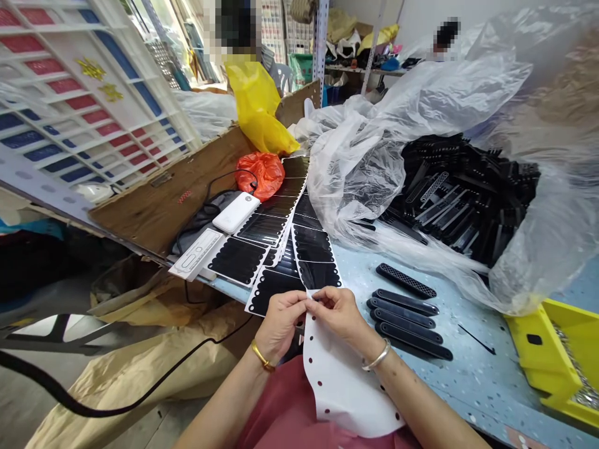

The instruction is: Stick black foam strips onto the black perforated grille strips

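Observation:
My left hand and my right hand meet at the table's front edge, thumbs and fingertips pinched together. Both grip a sticker sheet, whose bare white backing with punched edge holes hangs over my lap. Beyond my fingers its far part carries glossy black strips. Whether a single sticker is between my fingertips is hidden. More black sticker sheets lie overlapping to the left. Right of my hands rest several long black plastic pieces, and one with a lattice pattern lies beyond them.
A pile of black parts sits in clear plastic wrap at the back right. A yellow bin of small metal pieces stands far right. Left are a white power bank, a white box and a red bag.

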Demonstrator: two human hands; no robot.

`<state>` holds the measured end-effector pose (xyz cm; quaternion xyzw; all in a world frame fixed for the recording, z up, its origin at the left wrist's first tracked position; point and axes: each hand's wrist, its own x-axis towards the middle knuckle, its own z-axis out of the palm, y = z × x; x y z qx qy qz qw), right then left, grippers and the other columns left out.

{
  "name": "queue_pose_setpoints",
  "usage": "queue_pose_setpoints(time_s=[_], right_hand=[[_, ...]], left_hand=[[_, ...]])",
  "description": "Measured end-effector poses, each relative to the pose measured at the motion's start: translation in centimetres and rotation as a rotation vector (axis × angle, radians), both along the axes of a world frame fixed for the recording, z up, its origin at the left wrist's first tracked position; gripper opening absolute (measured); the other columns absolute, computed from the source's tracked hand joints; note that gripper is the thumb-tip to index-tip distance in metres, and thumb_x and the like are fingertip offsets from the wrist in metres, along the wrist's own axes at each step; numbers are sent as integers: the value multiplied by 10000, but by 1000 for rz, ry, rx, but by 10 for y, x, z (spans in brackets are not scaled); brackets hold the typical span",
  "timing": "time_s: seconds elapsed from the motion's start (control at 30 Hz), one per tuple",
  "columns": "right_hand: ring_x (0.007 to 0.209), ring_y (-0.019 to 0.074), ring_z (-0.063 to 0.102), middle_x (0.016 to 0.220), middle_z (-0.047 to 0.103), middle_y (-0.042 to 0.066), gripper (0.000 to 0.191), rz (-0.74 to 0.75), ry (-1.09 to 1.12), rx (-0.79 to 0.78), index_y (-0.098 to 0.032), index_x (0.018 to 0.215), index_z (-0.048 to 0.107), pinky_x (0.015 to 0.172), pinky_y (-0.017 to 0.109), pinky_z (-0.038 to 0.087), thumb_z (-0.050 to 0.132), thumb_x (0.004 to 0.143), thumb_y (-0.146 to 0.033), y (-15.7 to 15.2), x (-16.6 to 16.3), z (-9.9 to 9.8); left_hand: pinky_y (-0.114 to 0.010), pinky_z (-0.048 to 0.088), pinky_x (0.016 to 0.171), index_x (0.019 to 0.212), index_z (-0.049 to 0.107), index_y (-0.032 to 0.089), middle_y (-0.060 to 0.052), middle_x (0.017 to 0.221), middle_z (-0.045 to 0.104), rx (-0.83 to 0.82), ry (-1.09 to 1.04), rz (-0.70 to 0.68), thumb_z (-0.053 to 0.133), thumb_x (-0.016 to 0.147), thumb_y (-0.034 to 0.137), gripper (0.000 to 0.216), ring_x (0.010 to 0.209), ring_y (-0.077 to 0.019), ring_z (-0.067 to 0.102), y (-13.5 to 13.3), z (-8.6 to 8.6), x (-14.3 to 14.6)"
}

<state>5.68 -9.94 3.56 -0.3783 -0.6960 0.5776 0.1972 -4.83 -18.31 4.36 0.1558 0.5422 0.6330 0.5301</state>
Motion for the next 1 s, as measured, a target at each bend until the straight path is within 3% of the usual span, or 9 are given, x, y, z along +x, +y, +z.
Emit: queue_pose_setpoints(time_s=[0.1,0.2,0.33,0.53,0.7,0.77,0.83,0.9,1.0], right_hand=[[467,102,470,491,553,-19,169,-18,81,-142,-165,606,668,466,231,369,668,716,-293,10,3,3],[429,89,464,468,547,-18,194,-151,165,-241,-156,565,658,436,222,366,698,698,-291,27,21,14],[444,136,584,600,685,54,226,-343,300,-352,-148,745,735,402,234,422,790,660,-350,53,81,45],[685,208,703,746,747,99,194,-499,364,-147,-173,810,772,569,275,558,824,639,-247,69,187,91],[553,161,661,627,708,48,198,-643,319,5,-171,795,767,506,249,535,837,633,-261,72,233,81],[504,142,639,587,691,22,272,-724,318,46,-176,858,761,474,235,518,856,615,-253,77,243,71],[500,142,639,586,695,26,311,-742,312,45,-165,865,754,470,232,514,872,591,-253,82,250,62],[513,148,648,601,706,45,283,-730,313,15,-150,802,745,482,238,521,877,585,-274,87,252,55],[535,151,654,595,704,51,269,-728,343,-46,-142,750,733,497,236,523,874,585,-301,93,246,46]], left_hand=[[-193,405,487,667,717,119,-5,552,610,-18,64,1,748,668,295,179,492,-85,503,4,-2,-3],[-201,404,449,681,717,121,-4,536,612,-81,236,64,725,663,318,198,456,-95,500,4,-9,-10],[-206,402,439,716,709,140,8,552,613,-202,599,84,640,713,354,225,472,-114,514,-3,-26,-29],[-248,459,537,782,715,177,-8,629,695,-303,1002,-28,539,751,430,310,575,-170,619,-4,-32,-51],[-278,452,563,849,709,186,2,556,663,-362,1357,44,596,685,455,335,537,-183,620,9,-8,-56],[-267,470,581,878,702,194,-1,597,677,-267,1372,45,600,719,467,332,557,-172,629,24,3,-49],[-251,496,600,905,699,193,-12,673,710,-95,1295,-51,603,752,468,329,595,-166,649,49,14,-36],[-254,523,649,914,706,185,-35,791,746,79,1223,-237,599,770,427,302,668,-173,678,84,20,-16],[-268,518,690,915,728,179,-35,801,748,175,1295,-498,616,737,300,243,723,-185,685,143,19,16]])
